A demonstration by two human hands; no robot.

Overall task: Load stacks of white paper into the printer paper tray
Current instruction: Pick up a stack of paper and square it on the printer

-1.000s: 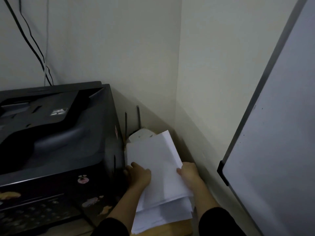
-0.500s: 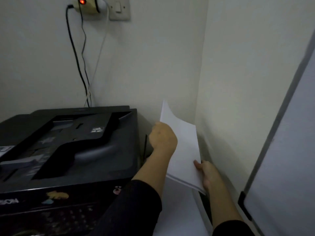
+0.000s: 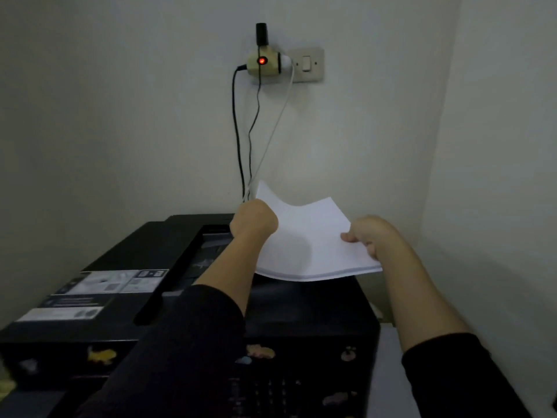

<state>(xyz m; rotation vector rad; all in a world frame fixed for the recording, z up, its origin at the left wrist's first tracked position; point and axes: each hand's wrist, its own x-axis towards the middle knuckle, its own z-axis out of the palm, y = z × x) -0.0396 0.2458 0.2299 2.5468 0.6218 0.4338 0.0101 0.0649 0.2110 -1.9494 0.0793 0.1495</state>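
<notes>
While both hands hold the paper stack [image 3: 307, 245] above the printer [image 3: 301, 312], left hand [image 3: 253, 220] curled round its far-left edge, right hand [image 3: 370, 233] pinching the right edge w/ thumb on top, square the sheets btwn the fingers & lower evenly; can't see tray slot beyond fingertips.

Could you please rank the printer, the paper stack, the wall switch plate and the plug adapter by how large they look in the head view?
1. printer, largest, though also nearest the camera.
2. paper stack.
3. wall switch plate and plug adapter look about alike; I would not rank them.
</notes>
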